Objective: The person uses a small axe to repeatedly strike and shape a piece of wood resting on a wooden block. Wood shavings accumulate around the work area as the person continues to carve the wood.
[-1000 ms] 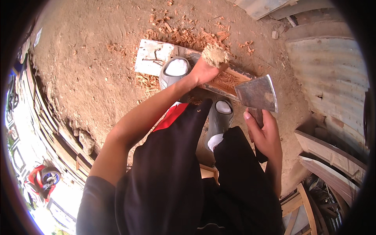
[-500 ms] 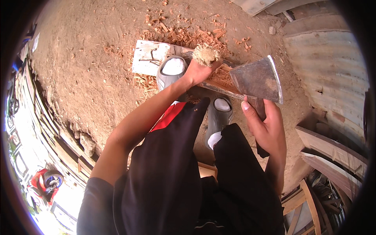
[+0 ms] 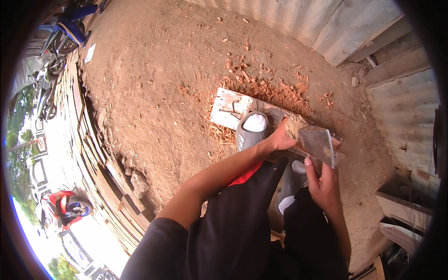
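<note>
My left hand is closed around a tan piece of wood with a rough, fibrous end pointing up. A hatchet with a broad, dark metal blade is in my right hand, which grips its handle close to the head. The blade overlaps the wood's right side; whether they touch I cannot tell. Below both hands lies a long wooden block, its left end a whitish board. The lower part of the held wood is hidden by my left hand.
My grey shoes stand against the block's near side. Reddish wood shavings litter the dirt ground. Stacked long boards run along the left, with a red motorcycle beyond. Corrugated metal sheets border the right.
The hatchet blade has come left from a spot apart from the wood to overlap its end. The whole view has turned, so the scene sits farther right and lower.
</note>
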A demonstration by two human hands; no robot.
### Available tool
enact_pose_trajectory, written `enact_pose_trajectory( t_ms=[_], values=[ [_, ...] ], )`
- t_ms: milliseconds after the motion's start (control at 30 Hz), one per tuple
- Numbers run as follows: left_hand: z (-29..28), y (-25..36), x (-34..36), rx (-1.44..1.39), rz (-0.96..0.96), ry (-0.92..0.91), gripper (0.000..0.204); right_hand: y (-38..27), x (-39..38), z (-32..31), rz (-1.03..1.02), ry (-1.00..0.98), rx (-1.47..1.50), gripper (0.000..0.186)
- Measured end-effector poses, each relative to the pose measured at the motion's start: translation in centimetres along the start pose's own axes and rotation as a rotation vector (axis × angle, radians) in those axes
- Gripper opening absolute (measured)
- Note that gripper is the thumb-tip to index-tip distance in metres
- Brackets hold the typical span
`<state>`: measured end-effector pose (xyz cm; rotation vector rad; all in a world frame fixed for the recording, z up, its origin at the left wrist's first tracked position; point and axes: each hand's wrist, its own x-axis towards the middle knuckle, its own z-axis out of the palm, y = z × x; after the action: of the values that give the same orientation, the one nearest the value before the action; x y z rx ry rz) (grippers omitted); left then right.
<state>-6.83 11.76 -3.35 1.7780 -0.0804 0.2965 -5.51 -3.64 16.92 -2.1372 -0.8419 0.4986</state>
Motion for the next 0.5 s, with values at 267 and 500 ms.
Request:
enact_pose_trajectory(
  t_ms=[267,500],
  values=[
    [-0.2,0.2,-0.8,-0.195,-0.030,-0.177,0.041,-1.1,0.3,-0.8,-0.021,-0.060,-0.038,0.025],
    [-0.5,-0.5,-2.5,-0.082,0.053,-0.221,0.036,1.7,-0.6,-1.6,0.190,-0.188,0.118,0.025]
  ],
)
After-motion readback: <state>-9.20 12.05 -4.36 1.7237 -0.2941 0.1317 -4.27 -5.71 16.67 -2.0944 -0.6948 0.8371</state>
